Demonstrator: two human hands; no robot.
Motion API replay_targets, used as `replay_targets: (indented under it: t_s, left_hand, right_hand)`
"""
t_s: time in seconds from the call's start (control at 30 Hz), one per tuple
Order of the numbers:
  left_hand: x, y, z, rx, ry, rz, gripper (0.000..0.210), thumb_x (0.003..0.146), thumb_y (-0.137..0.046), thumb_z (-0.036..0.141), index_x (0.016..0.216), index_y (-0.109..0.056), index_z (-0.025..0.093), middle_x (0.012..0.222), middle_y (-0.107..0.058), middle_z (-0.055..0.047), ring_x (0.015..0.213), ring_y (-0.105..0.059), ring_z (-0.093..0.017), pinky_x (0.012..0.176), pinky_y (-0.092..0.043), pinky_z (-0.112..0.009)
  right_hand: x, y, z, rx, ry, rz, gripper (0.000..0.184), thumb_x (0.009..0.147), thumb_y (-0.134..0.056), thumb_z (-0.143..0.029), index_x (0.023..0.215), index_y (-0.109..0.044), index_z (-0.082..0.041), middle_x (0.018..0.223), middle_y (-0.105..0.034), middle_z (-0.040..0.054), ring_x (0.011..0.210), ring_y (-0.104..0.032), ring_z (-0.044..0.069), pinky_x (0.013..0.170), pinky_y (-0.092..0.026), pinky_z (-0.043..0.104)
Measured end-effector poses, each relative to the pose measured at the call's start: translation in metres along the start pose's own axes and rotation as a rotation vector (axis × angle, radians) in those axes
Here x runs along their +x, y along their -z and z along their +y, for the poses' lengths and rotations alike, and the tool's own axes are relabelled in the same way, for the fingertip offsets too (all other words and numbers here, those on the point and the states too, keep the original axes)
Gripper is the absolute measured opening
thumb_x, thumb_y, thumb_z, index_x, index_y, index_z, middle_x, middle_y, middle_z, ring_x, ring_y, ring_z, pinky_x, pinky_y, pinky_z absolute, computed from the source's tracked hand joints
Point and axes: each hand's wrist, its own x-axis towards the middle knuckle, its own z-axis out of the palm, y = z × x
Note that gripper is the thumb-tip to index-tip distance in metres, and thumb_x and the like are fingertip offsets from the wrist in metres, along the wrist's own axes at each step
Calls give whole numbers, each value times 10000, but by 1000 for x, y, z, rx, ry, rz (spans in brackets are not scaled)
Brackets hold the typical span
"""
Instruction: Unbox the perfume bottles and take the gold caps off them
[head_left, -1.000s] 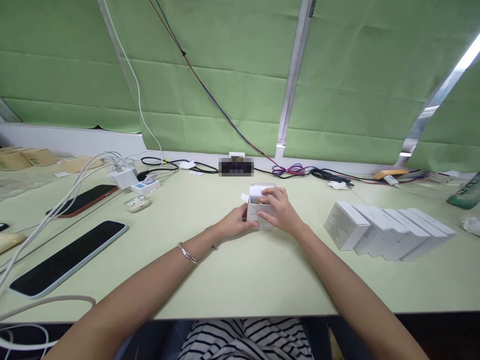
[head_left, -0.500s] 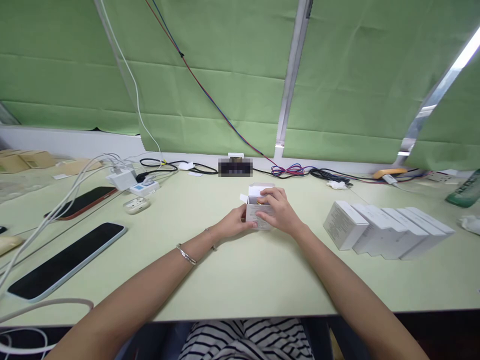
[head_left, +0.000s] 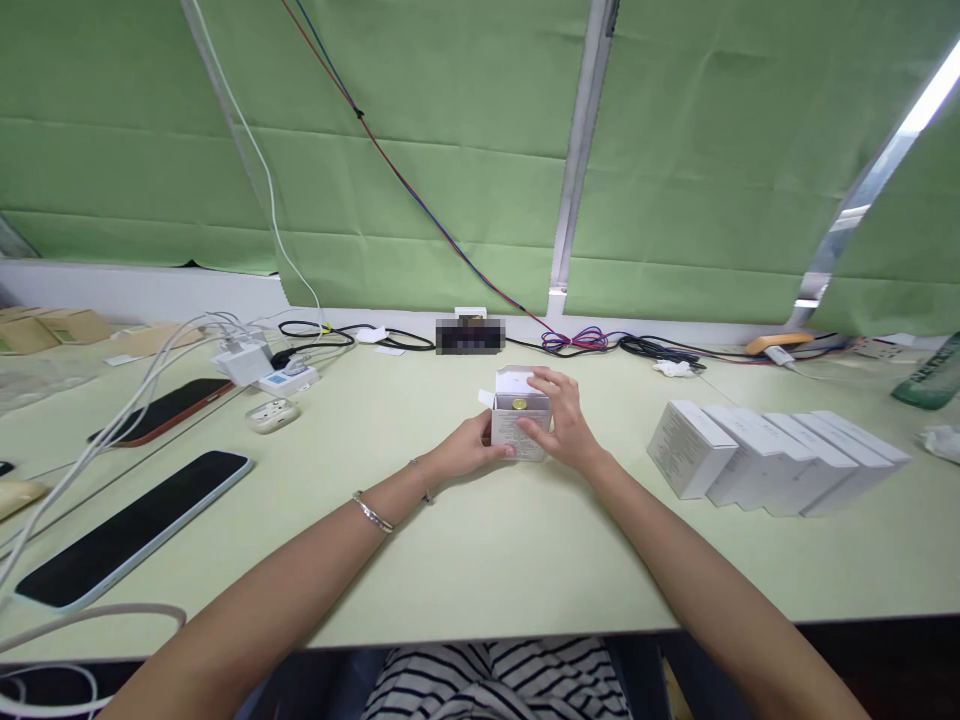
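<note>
A small white carton [head_left: 510, 435] with printed text stands upright on the table, its top lid flap [head_left: 513, 382] raised at the back and a side flap sticking out left. Inside the opening shows a round gold piece [head_left: 519, 404]; the rest of the contents is hidden. My left hand [head_left: 478, 446] grips the carton's lower left side, thumb on the front face. At the right side is my right hand [head_left: 561, 418], thumb against the front and fingers curved up by the lid flap, so it holds the carton too.
Several closed white cartons [head_left: 772, 460] stand in a row to the right. On the left lie two phones [head_left: 142, 525], an earbud case [head_left: 272, 414], chargers [head_left: 244, 358] and white cables. Black cables [head_left: 660, 350] run along the back; a green bottle [head_left: 930, 375] lies far right.
My right fingers have lifted off the gold piece and moved up and right to the lid flap, uncovering the opening. My left hand keeps its grip in the same place.
</note>
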Motion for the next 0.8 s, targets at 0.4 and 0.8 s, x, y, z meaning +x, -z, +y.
replay_targets:
  t_s: [0.4, 0.8]
  left_hand:
    - [-2, -1, 3, 12, 36, -4, 550, 709, -643, 387, 1145, -435, 125, 1127, -575, -129, 978, -572, -250, 847, -455, -381]
    - [3, 27, 12, -123, 130, 23, 366, 736, -585, 425, 963, -556, 139, 884, -586, -60, 672, -521, -130, 542, -395, -226]
  right_hand:
    - [12, 10, -8, 215, -323, -6, 237, 835, -418, -356, 906, -574, -192, 890, -604, 71, 869, -534, 201, 790, -426, 359]
    - [13, 5, 31, 608, -1184, 142, 154, 796, -417, -223, 649, -446, -192, 555, -526, -26, 474, -496, 102, 457, -438, 228]
